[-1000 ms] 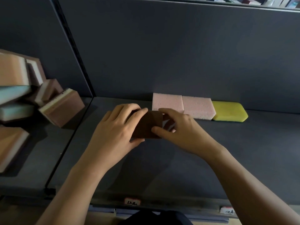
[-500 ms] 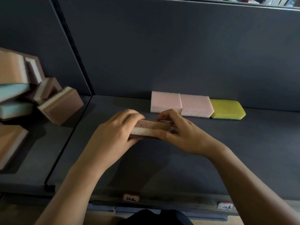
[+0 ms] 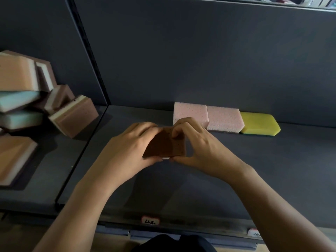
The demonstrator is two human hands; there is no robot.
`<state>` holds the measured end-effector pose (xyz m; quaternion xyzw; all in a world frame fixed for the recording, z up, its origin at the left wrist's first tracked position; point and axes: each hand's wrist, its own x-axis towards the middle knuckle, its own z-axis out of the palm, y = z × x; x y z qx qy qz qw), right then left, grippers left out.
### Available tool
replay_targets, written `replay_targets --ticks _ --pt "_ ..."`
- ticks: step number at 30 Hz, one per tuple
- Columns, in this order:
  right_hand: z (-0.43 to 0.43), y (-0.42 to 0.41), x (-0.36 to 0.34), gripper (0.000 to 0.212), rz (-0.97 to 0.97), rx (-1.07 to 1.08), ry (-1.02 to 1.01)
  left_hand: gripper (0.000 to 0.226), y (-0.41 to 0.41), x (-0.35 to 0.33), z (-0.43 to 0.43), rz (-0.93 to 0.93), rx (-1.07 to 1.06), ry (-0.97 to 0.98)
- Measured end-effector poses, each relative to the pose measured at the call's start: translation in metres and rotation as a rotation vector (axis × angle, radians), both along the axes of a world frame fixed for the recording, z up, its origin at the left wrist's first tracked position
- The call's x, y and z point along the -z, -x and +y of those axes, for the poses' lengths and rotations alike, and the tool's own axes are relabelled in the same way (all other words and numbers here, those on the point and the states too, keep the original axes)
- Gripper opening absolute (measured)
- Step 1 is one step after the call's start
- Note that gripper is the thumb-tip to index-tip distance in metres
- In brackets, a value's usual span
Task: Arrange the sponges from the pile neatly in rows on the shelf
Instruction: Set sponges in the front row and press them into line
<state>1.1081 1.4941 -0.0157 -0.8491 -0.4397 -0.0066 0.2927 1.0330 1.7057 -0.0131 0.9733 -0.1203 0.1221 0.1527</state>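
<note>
Shelf (image 3: pixel 272 170), brown sponge (image 3: pixel 163 148) half-hidden

— From where does the one view look?
— From the person's head; wide-angled, it faces forward and down onto the shelf (image 3: pixel 272 170); near enough that both forearms (image 3: pixel 87 206) rise from the bottom edge.
— And its limits?
— The back panel (image 3: pixel 200 60) ahead; the sponge pile (image 3: pixel 27 106) cut by the left edge.
</note>
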Motion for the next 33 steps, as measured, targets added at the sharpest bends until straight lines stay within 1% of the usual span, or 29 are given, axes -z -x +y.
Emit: replay_targets --ticks 2,4,8,12,18,21,24,27,30,33 --pt "-0.002 -0.006 -0.003 0.059 0.078 0.015 0.014 0.068 -0.001 0.0 0.003 0.013 -0.011 0.009" --pt "-0.005 -0.014 -0.006 0.064 0.094 0.048 0.029 0.068 -0.003 -0.001 0.008 0.023 -0.032 0.017" --pt "-0.011 -0.036 -0.006 0.055 -0.008 0.139 0.096 0.067 -0.007 -0.003 0.015 0.048 -0.065 0.02" --pt "-0.006 -0.052 0.004 0.053 -0.108 0.243 0.207 0.069 -0.01 -0.004 0.017 0.09 -0.078 0.021" --pt "0.0 -0.062 0.018 0.044 -0.183 0.265 0.171 0.068 -0.016 -0.002 0.025 0.12 -0.081 0.031" --pt "0.001 -0.065 0.018 0.043 -0.212 0.259 0.167 0.068 -0.019 -0.002 0.026 0.158 -0.086 -0.013" --pt "0.003 -0.067 0.021 0.047 -0.246 0.262 0.182 0.068 -0.021 -0.004 0.024 0.105 -0.066 -0.065" --pt "0.005 -0.07 0.026 0.054 -0.274 0.286 0.181 0.059 -0.022 -0.001 0.016 0.02 -0.024 -0.125" --pt "0.006 -0.072 0.03 0.058 -0.293 0.303 0.174 0.048 -0.027 0.003 0.01 -0.003 -0.031 -0.114" --pt "0.006 -0.072 0.032 0.06 -0.302 0.304 0.163 0.046 -0.035 0.005 0.011 -0.014 -0.046 -0.106"
